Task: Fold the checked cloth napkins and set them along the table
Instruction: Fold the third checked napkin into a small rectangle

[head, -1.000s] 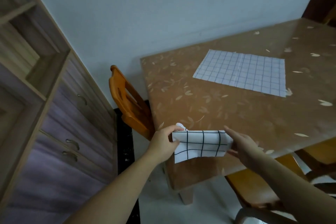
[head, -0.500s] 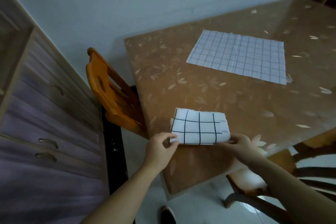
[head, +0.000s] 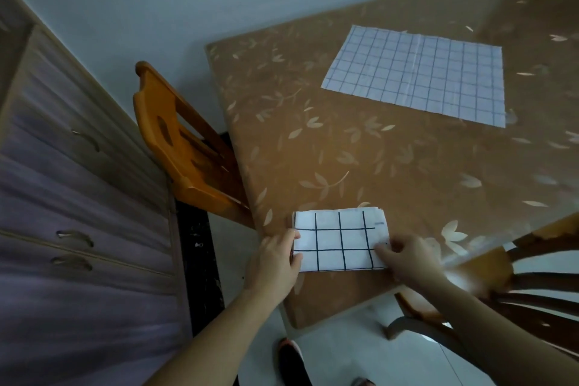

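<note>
A folded white napkin with a wide black check (head: 340, 240) lies flat near the front left corner of the brown leaf-patterned table (head: 360, 160). My left hand (head: 275, 260) pinches its left edge. My right hand (head: 407, 257) pinches its lower right corner. A second napkin with a finer blue check (head: 416, 75) lies spread out flat toward the far right of the table, untouched.
An orange wooden chair (head: 181, 144) stands at the table's left side. Another chair (head: 517, 285) sits at the front right, partly under the table. A cabinet with purple drawers (head: 78, 229) fills the left. A shoe (head: 291, 354) shows on the floor below.
The folded napkin went from held at the table's edge to lying flat on the tabletop. Both hands stayed at its ends, and the view came closer and tilted down.
</note>
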